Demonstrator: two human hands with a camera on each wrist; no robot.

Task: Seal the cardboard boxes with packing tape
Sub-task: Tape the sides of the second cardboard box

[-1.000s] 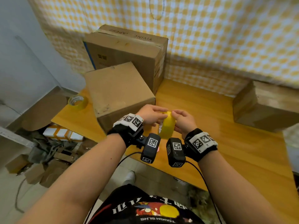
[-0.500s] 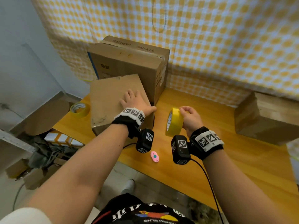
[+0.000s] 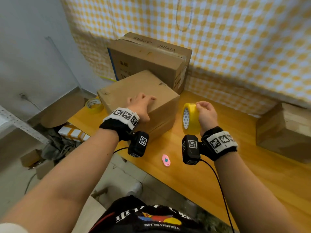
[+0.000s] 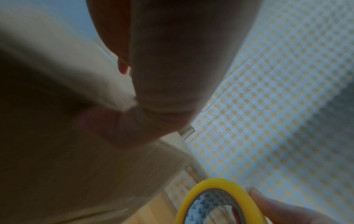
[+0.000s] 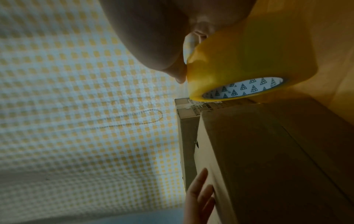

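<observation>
While the left hand [image 3: 140, 106] lies on top of the near cardboard box [image 3: 134, 91], fingers relaxed and touching the cardboard, the right hand [image 3: 206, 115] grips the yellow tape roll [image 3: 191, 121], fingers curled over its rim. That roll stands on edge above the table [image 3: 235, 157], just right of the box. Both forearms reach forward, wrists roughly level.

Bare forearms, black wristbands [image 3: 121, 130] with checkered markers, cabled cameras [image 3: 191, 149]
</observation>
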